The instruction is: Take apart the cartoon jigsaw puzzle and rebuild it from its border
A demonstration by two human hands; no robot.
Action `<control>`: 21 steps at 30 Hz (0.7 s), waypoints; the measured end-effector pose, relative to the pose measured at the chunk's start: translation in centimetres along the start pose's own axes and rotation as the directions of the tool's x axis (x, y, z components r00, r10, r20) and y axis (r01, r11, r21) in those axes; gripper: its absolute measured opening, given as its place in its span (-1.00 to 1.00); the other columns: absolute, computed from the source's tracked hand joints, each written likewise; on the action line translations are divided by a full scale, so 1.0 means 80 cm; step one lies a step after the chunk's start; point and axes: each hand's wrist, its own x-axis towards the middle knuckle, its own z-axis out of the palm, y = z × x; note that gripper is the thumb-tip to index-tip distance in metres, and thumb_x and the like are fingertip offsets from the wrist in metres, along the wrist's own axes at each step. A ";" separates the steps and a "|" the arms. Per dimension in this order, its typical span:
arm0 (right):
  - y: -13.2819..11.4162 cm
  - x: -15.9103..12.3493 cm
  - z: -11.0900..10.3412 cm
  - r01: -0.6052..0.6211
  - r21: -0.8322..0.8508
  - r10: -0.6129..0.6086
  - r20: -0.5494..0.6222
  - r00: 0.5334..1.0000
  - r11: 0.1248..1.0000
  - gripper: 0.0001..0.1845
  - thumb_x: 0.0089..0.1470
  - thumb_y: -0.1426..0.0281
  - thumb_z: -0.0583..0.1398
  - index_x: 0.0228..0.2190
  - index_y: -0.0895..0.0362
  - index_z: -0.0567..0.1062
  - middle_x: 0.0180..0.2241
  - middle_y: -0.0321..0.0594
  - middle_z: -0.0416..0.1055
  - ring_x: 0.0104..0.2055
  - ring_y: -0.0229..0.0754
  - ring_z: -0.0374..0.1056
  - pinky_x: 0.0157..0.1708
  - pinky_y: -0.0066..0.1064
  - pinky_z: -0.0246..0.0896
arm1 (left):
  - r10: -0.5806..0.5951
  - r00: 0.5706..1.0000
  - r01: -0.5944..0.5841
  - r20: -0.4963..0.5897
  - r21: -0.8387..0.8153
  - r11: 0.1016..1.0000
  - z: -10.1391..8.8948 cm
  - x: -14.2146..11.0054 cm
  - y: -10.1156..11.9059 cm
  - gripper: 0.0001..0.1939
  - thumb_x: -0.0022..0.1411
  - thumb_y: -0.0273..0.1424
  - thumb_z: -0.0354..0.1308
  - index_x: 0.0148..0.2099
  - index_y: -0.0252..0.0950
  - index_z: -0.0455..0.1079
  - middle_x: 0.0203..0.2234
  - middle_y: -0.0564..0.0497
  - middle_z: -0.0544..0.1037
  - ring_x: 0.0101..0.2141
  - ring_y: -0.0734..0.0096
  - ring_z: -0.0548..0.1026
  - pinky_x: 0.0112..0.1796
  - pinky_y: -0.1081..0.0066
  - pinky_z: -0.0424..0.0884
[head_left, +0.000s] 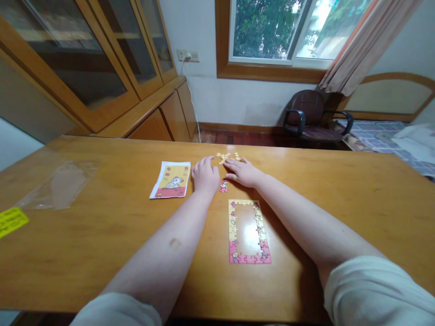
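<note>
My left hand (205, 174) rests on the table just right of the picture card, its fingers stretched forward and apart. My right hand (242, 172) lies flat with fingers spread, its tips touching the edge of a loose group of yellow puzzle pieces (223, 157). Between the two hands sits a small cluster of pink and white puzzle pieces (223, 186). Closer to me is a joined puzzle border (232, 231), yellow at the top and pink at the bottom, with bare table inside it. What lies under my palms is hidden.
The picture card (171, 180) with a white cartoon animal lies left of my left hand. A clear plastic bag (64, 185) and a yellow label (12, 222) are at the far left of the wooden table (136, 253). Beyond stand a cabinet (149, 108) and an armchair (307, 113).
</note>
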 end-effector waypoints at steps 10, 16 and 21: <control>-0.013 0.016 -0.008 -0.048 0.059 0.050 -0.036 0.998 0.997 -0.40 0.29 0.11 -0.05 0.27 0.07 0.16 0.34 -0.07 -0.05 0.37 -0.03 -0.13 0.29 0.16 -0.40 | -0.049 0.981 0.020 -0.189 -0.152 0.988 0.005 0.001 -0.010 -0.61 0.21 -0.51 -0.16 0.00 -0.24 0.36 0.00 -0.07 0.47 0.07 0.29 0.38 0.15 0.29 0.25; 0.022 -0.023 -0.030 -0.121 0.152 0.144 -0.150 0.978 0.981 -0.42 0.31 0.18 -0.09 0.29 0.10 0.12 0.35 -0.09 -0.10 0.37 -0.06 -0.10 0.30 0.00 -0.18 | -0.065 0.974 0.023 -0.216 -0.192 0.981 0.007 0.002 -0.013 -0.63 0.21 -0.53 -0.18 -0.05 -0.24 0.37 -0.03 -0.08 0.47 0.06 0.31 0.38 0.15 0.32 0.24; 0.014 -0.078 -0.007 -0.013 0.030 0.013 -0.019 1.000 0.999 -0.34 0.28 0.06 -0.06 0.31 0.05 0.06 0.35 -0.10 -0.11 0.38 0.02 -0.14 0.28 0.12 -0.24 | -0.067 0.980 0.020 -0.190 -0.238 0.971 0.008 0.003 -0.010 -0.64 0.21 -0.52 -0.16 -0.06 -0.24 0.38 -0.03 -0.08 0.47 0.06 0.29 0.37 0.16 0.30 0.22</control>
